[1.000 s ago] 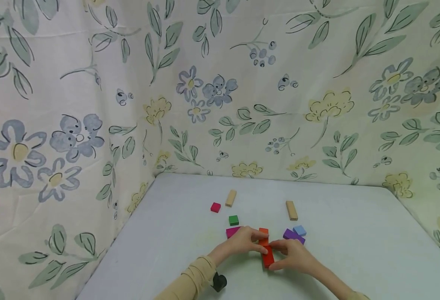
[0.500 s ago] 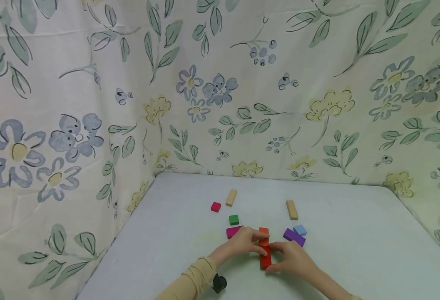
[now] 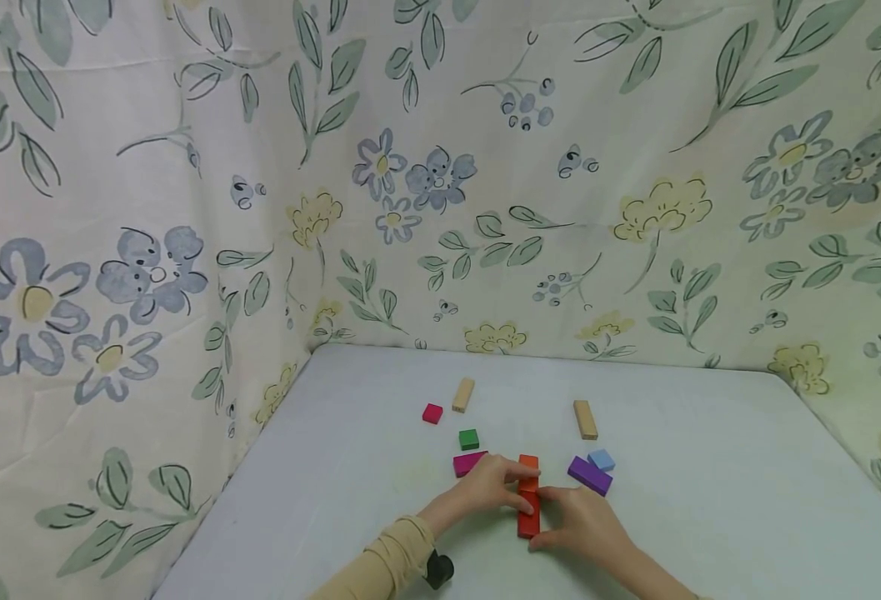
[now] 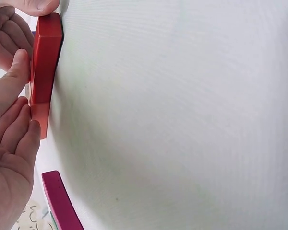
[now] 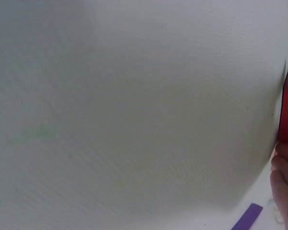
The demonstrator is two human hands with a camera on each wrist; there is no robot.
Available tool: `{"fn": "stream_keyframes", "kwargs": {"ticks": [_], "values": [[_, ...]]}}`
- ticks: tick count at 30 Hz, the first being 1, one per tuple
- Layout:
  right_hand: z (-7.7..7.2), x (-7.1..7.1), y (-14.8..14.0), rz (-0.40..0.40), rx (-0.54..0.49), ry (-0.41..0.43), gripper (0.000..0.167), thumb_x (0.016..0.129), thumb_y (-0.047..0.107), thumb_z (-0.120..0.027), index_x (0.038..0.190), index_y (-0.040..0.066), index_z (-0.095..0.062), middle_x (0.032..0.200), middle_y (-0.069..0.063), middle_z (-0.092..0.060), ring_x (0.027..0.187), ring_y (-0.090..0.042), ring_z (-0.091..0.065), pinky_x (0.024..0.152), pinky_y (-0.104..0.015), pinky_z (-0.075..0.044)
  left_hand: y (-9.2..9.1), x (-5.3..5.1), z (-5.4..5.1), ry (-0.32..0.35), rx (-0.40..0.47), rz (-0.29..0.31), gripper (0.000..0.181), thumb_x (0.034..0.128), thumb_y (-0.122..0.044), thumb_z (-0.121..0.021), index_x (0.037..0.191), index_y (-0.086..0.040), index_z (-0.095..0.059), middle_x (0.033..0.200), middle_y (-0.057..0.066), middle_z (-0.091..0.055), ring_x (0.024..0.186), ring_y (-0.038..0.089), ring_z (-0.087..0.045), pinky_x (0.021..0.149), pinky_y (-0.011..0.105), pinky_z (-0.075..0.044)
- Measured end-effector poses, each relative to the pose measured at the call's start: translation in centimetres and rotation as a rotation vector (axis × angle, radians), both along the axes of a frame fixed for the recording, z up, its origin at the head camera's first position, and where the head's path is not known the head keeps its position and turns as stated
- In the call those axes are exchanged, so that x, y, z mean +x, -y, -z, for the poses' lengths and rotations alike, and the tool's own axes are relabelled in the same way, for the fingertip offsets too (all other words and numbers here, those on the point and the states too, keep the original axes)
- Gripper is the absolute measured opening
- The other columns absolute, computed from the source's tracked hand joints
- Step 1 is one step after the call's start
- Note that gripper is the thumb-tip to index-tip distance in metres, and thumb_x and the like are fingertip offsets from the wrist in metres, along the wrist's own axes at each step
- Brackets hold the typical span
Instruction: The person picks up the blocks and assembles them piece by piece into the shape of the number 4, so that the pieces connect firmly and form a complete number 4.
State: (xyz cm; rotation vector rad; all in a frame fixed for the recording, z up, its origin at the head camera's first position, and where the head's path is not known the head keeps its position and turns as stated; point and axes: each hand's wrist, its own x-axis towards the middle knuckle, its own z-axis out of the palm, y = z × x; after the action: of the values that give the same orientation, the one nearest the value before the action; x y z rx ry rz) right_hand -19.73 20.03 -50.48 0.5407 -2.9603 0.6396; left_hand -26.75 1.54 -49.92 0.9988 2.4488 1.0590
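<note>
A red block (image 3: 528, 521) and an orange block (image 3: 528, 463) lie end to end in a line on the white table. The left hand (image 3: 485, 486) holds the orange block, its thumb reaching onto the red one. On the other side, the right hand (image 3: 588, 523) pinches the red block, finger at its far end and thumb at its near end. In the left wrist view the red block (image 4: 46, 62) meets the orange block (image 4: 40, 117). The right wrist view shows the red block (image 5: 287, 115) at its right edge, partly hidden by the right hand (image 5: 287, 177).
A magenta block (image 3: 467, 464), green block (image 3: 468, 439) and small red block (image 3: 432, 413) lie left. A purple block (image 3: 589, 475) and light blue block (image 3: 601, 460) lie right. Farther back are two wooden blocks (image 3: 463, 395) (image 3: 585, 419). A black object (image 3: 440, 569) sits beside the left sleeve.
The right hand has shifted slightly left with the near end of the red block, which has swung from slanted to nearly straight with the orange one. The left hand has barely moved.
</note>
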Motion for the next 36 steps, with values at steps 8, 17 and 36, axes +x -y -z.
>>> {"fn": "stream_keyframes", "kwargs": {"ticks": [8, 17, 36], "values": [[0.3, -0.1, 0.0, 0.01, 0.028, -0.016, 0.073, 0.056, 0.067, -0.076, 0.106, 0.014, -0.072, 0.094, 0.002, -0.074, 0.08, -0.01, -0.065, 0.072, -0.029, -0.055, 0.1, 0.2, 0.1, -0.037, -0.026, 0.02, 0.053, 0.0756, -0.019, -0.079, 0.126, -0.015, -0.063, 0.121, -0.004, -0.067, 0.111, 0.005, -0.06, 0.093, 0.02, -0.048], [-0.2, 0.2, -0.2, 0.005, 0.001, 0.012, 0.073, 0.056, 0.061, -0.079, 0.108, 0.011, -0.071, 0.1, -0.002, -0.074, 0.088, -0.015, -0.067, 0.074, -0.032, -0.056, 0.0, 0.0, 0.2, -0.173, -0.103, 0.089, 0.05, 0.0773, -0.023, -0.078, 0.125, -0.016, -0.064, 0.119, -0.006, -0.068, 0.102, 0.0, -0.059, 0.086, 0.013, -0.046], [-0.4, 0.3, -1.1, -0.041, -0.062, 0.045, 0.063, 0.065, 0.053, -0.079, 0.107, 0.006, -0.072, 0.103, -0.007, -0.073, 0.097, -0.021, -0.068, 0.077, -0.036, -0.056, 0.4, 0.4, 0.2, -0.342, -0.13, 0.167, 0.038, 0.0815, -0.026, -0.074, 0.119, -0.02, -0.068, 0.108, -0.009, -0.071, 0.087, -0.006, -0.059, 0.079, 0.006, -0.044]]}}
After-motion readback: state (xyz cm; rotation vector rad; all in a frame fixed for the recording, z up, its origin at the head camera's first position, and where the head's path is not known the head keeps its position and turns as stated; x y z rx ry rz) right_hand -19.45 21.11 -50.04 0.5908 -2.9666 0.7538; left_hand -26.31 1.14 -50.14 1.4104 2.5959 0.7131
